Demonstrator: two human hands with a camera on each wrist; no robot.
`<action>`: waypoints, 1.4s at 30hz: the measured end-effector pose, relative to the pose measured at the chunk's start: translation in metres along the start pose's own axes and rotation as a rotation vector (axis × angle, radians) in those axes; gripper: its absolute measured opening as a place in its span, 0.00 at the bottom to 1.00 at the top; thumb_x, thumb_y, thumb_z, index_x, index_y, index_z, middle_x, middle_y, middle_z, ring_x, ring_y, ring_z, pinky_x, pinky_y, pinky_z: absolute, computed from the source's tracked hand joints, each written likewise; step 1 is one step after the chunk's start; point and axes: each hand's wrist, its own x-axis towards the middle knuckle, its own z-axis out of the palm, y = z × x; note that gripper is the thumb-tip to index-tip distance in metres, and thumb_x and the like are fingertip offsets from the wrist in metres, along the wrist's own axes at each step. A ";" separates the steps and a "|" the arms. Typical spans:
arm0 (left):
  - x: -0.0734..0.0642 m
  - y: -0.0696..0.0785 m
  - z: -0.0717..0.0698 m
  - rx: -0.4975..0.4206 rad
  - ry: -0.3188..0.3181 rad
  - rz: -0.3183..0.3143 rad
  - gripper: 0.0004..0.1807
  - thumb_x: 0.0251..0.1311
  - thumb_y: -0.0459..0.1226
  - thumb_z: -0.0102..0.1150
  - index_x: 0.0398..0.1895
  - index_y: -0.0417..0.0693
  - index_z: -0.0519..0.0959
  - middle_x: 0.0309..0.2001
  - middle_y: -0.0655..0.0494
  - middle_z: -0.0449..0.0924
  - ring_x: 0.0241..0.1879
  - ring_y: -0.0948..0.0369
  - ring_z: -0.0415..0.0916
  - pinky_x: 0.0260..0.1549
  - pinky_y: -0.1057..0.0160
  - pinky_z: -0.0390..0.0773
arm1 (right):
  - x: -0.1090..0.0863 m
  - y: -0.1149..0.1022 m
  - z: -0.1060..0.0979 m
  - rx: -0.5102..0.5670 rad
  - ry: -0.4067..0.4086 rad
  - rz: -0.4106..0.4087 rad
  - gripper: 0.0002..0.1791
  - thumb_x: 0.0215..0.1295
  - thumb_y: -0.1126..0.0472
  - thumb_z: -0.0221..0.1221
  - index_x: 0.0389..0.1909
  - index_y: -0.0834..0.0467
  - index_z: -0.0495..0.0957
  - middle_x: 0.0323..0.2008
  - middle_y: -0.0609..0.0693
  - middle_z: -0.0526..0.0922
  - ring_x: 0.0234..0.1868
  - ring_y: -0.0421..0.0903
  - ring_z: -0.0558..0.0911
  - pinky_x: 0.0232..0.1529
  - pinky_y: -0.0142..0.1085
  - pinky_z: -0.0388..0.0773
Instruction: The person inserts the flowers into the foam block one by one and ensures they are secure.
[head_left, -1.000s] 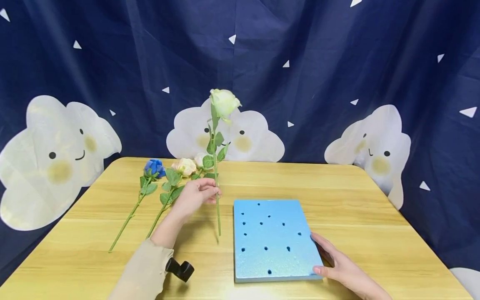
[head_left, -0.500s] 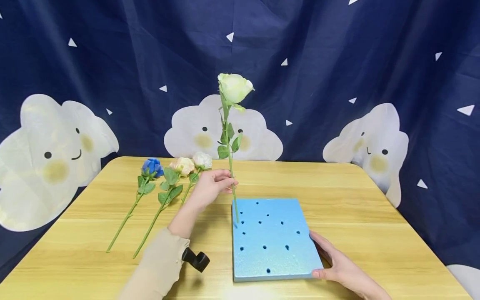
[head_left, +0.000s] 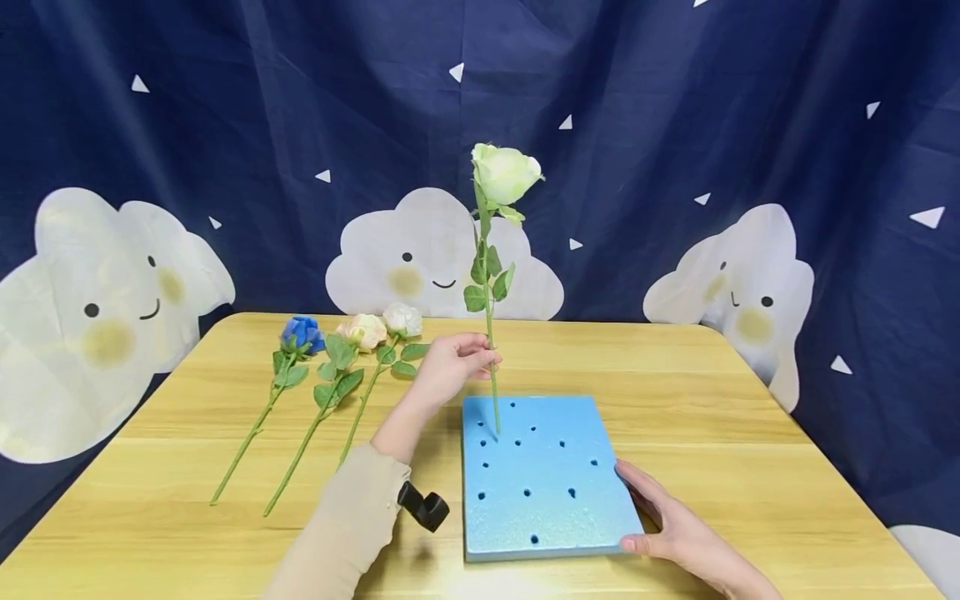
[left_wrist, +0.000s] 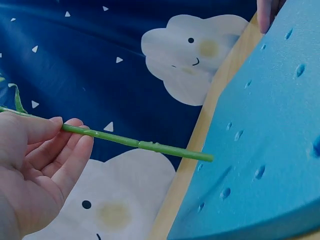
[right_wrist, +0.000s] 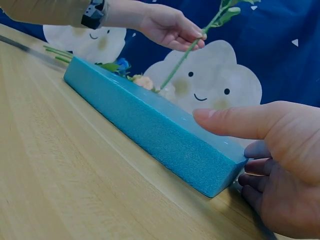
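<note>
A white-green rose (head_left: 506, 177) stands nearly upright in my left hand (head_left: 452, 362), its green stem (left_wrist: 175, 150) pinched between thumb and fingers. The stem's lower end hangs just above the blue foam block (head_left: 555, 517), near its far left holes, and casts a shadow on it in the left wrist view. My right hand (head_left: 675, 529) holds the block's right side by the near corner, thumb (right_wrist: 220, 120) over the top edge and fingers along the side. Small dark holes dot the block's top.
Left of the block lie a blue rose (head_left: 302, 333), a pale peach rose (head_left: 363, 331) and a white rose (head_left: 403, 320), stems towards me. All rest on the wooden table (head_left: 712, 392). A navy curtain (head_left: 637, 83) with cloud faces hangs behind it.
My left hand has carried the rose rightwards and up from beside the block to above its far left part. The right hand stays on the block.
</note>
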 end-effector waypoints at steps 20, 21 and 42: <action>0.033 -0.008 0.022 0.028 0.092 0.044 0.11 0.60 0.26 0.55 0.44 0.26 0.77 0.38 0.39 0.82 0.36 0.52 0.81 0.34 0.64 0.81 | 0.003 -0.001 0.000 -0.048 0.015 0.017 0.40 0.66 0.60 0.56 0.71 0.62 0.43 0.70 0.67 0.41 0.68 0.54 0.44 0.54 0.14 0.54; 0.033 -0.008 0.022 0.042 0.090 0.051 0.11 0.60 0.26 0.55 0.44 0.25 0.76 0.38 0.39 0.82 0.36 0.53 0.81 0.34 0.65 0.81 | 0.003 -0.001 0.000 -0.052 0.016 0.018 0.40 0.66 0.60 0.56 0.72 0.62 0.43 0.70 0.67 0.41 0.68 0.52 0.45 0.54 0.14 0.54; 0.044 -0.022 0.032 0.154 0.064 -0.024 0.11 0.59 0.28 0.57 0.43 0.29 0.79 0.37 0.42 0.82 0.34 0.53 0.82 0.39 0.56 0.80 | -0.001 0.001 -0.001 -0.046 0.023 0.033 0.39 0.66 0.60 0.55 0.72 0.60 0.44 0.70 0.66 0.41 0.61 0.21 0.49 0.54 0.16 0.55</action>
